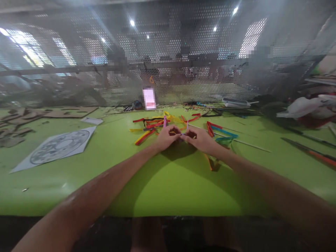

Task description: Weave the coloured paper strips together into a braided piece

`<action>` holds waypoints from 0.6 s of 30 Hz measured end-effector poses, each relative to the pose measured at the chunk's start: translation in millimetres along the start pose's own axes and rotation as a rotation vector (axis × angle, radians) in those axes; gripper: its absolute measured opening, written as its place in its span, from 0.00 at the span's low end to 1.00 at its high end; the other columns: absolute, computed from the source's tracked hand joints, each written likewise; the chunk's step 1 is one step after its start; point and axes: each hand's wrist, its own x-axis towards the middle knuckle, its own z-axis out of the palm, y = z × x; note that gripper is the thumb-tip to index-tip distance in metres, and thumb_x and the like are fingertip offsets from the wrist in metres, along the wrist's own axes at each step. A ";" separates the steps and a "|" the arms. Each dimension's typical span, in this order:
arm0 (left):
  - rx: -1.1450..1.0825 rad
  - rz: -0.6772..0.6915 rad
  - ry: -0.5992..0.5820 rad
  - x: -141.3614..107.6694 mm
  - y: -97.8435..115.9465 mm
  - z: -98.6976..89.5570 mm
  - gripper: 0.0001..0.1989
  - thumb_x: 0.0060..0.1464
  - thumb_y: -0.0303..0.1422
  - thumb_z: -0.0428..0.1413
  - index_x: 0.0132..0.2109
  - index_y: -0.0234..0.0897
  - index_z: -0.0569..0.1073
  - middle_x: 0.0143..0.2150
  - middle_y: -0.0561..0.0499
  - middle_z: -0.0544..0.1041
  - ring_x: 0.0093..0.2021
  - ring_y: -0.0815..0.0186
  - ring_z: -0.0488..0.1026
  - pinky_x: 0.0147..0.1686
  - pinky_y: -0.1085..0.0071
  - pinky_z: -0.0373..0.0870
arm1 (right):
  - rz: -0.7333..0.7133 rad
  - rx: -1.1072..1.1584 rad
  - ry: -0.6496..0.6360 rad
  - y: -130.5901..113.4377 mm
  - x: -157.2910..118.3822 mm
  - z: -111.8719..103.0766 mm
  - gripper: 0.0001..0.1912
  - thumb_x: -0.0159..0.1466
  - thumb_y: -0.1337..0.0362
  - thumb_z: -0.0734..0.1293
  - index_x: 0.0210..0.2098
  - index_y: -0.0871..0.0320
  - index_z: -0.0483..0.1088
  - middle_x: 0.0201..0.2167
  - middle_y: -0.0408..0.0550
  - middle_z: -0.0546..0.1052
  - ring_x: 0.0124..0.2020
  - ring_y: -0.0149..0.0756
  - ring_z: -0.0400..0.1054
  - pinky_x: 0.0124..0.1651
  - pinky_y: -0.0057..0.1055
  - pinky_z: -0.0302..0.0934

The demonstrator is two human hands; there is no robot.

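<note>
Near the middle of the green table point(173, 189), my left hand point(168, 137) and my right hand point(198, 139) meet with fingertips almost touching. Both are closed in a pinch on a thin purple strip point(165, 121), whose ends stick up behind the fingers. Its middle part is mostly hidden by the fingertips. Red, yellow and black strips point(144, 137) lie just beyond and left of my left hand. Beside my right hand rests a bent red and blue strip point(223, 132). An orange strip point(209, 162) lies below my right wrist.
A printed paper point(61, 145) and brown cut-out pieces point(69, 112) lie at left. Thin sticks point(252, 145), scissors point(309, 149) and a white plastic bag point(309, 106) are at right. A perforated screen point(178, 77) stands along the back, with a white tray point(236, 103) before it.
</note>
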 end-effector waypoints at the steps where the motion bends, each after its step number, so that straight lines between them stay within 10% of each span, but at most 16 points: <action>1: 0.002 -0.009 -0.014 -0.1 -0.9 -0.1 0.07 0.51 0.26 0.62 0.34 0.32 0.70 0.28 0.54 0.73 0.26 0.73 0.73 0.30 0.74 0.71 | 0.001 -0.021 -0.007 -0.1 0.0 0.4 0.14 0.65 0.55 0.66 0.28 0.58 0.66 0.24 0.42 0.70 0.26 0.31 0.60 0.31 0.30 0.54; 18: 0.092 -0.019 -0.062 0.9 0.8 -1.5 0.05 0.50 0.23 0.61 0.33 0.31 0.72 0.30 0.53 0.75 0.29 0.72 0.72 0.34 0.72 0.71 | -0.007 -0.082 -0.028 3.2 0.8 0.5 0.08 0.64 0.62 0.69 0.32 0.60 0.77 0.26 0.44 0.75 0.27 0.31 0.62 0.32 0.30 0.52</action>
